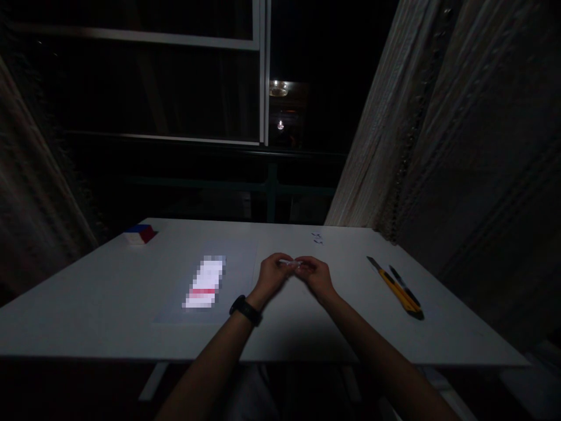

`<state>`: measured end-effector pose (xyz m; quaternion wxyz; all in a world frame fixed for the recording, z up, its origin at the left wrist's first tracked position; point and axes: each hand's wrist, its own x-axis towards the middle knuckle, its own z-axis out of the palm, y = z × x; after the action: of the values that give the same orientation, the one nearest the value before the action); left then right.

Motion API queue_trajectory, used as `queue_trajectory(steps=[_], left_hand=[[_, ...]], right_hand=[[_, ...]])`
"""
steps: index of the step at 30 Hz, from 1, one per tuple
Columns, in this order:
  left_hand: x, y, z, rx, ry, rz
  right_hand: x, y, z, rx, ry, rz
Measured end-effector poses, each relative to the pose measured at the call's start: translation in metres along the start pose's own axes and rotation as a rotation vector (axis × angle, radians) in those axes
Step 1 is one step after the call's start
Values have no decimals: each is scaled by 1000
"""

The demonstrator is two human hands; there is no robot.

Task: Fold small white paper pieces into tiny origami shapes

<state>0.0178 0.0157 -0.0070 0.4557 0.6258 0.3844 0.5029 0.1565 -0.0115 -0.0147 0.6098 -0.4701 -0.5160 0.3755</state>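
Observation:
My left hand (274, 275) and my right hand (316, 277) meet above the middle of the white table (280, 345). Both are closed, fingertips pinching a small piece of white paper (289, 262) between them. Most of that piece is hidden by the fingers. A dark watch sits on my left wrist. Just beyond my hands lie small white scraps with dark marks (317, 238), too small to read. To my left a lit phone (205, 283) with a blurred screen rests on a pale sheet (169, 313).
On the right lie a yellow utility knife (398, 290) and a dark pen (403, 281) side by side. A blue, white and red cube (139, 234) stands at the far left. Curtains (372, 134) hang on both sides of a dark window. The light is dim.

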Motion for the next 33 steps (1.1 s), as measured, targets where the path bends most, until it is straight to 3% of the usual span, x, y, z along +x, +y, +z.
queue_trajectory(steps=[6,15,20,25,29,33], left_hand=[[3,6,-3,-200,59,-116],[-1,10,-4,-366,-19,-258],[-1,4,-5,-422,-47,-267],[-4,5,-7,-474,-88,-296],[-6,12,-6,-424,-175,-297],[-7,18,-6,-328,-162,-218]], right_hand=[[-3,-3,3,24,-48,-9],[-5,-7,4,-133,13,-43],[-4,-5,3,-133,35,-95],[-4,-8,1,-169,-49,-172],[-2,-9,-2,-77,-28,-91],[-1,-10,-3,19,54,-16]])
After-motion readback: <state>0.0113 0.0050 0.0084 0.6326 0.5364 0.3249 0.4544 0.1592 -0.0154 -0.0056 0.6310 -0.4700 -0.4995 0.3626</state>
